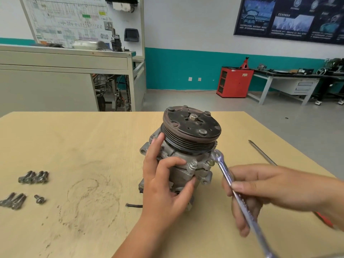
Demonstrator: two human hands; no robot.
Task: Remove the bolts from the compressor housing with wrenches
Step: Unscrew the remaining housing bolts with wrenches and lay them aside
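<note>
A grey metal compressor (pixel 186 161) stands upright on the wooden table (pixel 74 146), its dark grooved pulley (pixel 191 127) on top. My left hand (pixel 163 179) grips the housing from the left, thumb and fingers curled round its body. My right hand (pixel 264 192) holds a silver wrench (pixel 234 187) by its shaft. The wrench's open end (pixel 216 155) sits at a bolt on the housing's right flange, just under the pulley. Another bolt head (pixel 193 164) shows on the front flange, beside my left thumb.
Several loose bolts (pixel 33 177) lie at the table's left, with more (pixel 13 201) nearer the edge and a single short one (pixel 39 199). A long thin metal rod (pixel 262 152) lies at the right. A short dark hose piece (pixel 134 205) lies beside my left wrist.
</note>
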